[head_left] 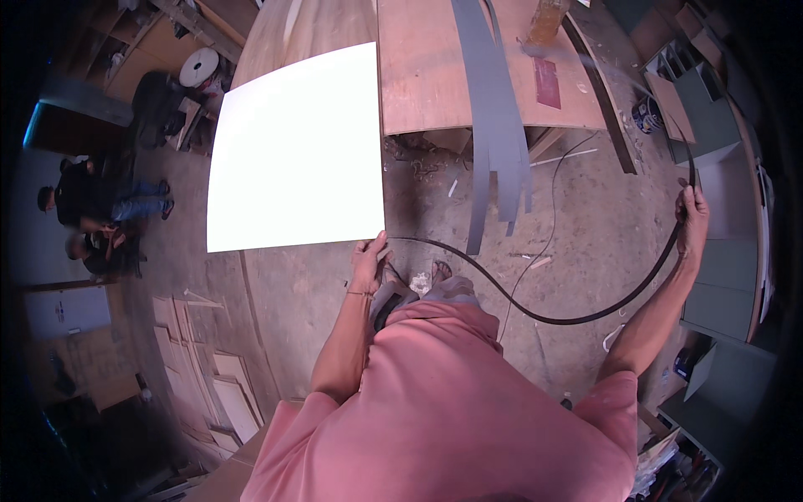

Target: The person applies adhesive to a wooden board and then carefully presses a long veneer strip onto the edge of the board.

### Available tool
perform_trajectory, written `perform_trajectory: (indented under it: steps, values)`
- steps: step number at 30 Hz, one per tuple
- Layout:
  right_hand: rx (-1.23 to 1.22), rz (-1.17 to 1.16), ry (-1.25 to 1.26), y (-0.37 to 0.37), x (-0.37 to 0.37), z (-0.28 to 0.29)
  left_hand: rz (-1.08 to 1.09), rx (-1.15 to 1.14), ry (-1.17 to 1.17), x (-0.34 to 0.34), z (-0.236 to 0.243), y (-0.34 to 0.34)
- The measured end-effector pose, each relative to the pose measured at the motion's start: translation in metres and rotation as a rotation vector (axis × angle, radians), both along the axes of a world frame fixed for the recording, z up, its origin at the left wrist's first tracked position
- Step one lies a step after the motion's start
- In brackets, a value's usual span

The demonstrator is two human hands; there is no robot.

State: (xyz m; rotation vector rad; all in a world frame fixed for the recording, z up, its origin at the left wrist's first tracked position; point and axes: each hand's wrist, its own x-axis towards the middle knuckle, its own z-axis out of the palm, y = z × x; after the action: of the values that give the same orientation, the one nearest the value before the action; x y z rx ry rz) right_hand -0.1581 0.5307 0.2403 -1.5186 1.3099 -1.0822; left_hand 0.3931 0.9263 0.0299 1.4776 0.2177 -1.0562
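A white square panel (297, 151) lies at the left of the bench, its near edge jutting toward me. My left hand (368, 261) is closed at its near right corner, pinching the end of a long dark edging strip (577, 320) against the panel's edge. From there the strip sags in a wide curve across to the right. Far out to the right, my right hand (693, 222) is raised and closed around the strip, whose free length continues up past the fingers.
Grey strips (493, 125) hang over the front of the wooden bench (422, 84). A brown container (545, 23) stands on it. Wooden boards (238, 402) are at lower left, grey-green cabinets (723, 276) at right. Two people (96, 197) sit at far left. A thin cable (548, 234) crosses the floor.
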Motion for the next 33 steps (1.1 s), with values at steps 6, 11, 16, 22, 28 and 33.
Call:
perform_trajectory:
  steps: [6, 11, 16, 22, 28, 33]
  values:
    - [0.131, 0.065, 0.221, 0.033, 0.082, -0.005, 0.056, -0.270, 0.132, -0.010, -0.006, 0.010]
    - [0.239, 0.199, 0.286, 0.022, 0.135, -0.040, 0.101, -0.278, 0.092, -0.007, -0.019, 0.001]
    - [0.508, 0.362, 0.119, 0.004, 0.184, -0.082, 0.159, -0.279, 0.057, -0.011, -0.027, -0.007]
    - [0.628, 0.459, 0.145, -0.008, 0.235, -0.110, 0.172, -0.247, 0.090, -0.011, -0.024, -0.002]
    - [0.660, 0.539, 0.124, -0.015, 0.287, -0.129, 0.112, -0.323, 0.213, -0.003, -0.001, 0.002]
    - [0.708, 0.560, 0.096, -0.016, 0.340, -0.123, 0.046, -0.325, 0.287, 0.014, 0.004, 0.008]
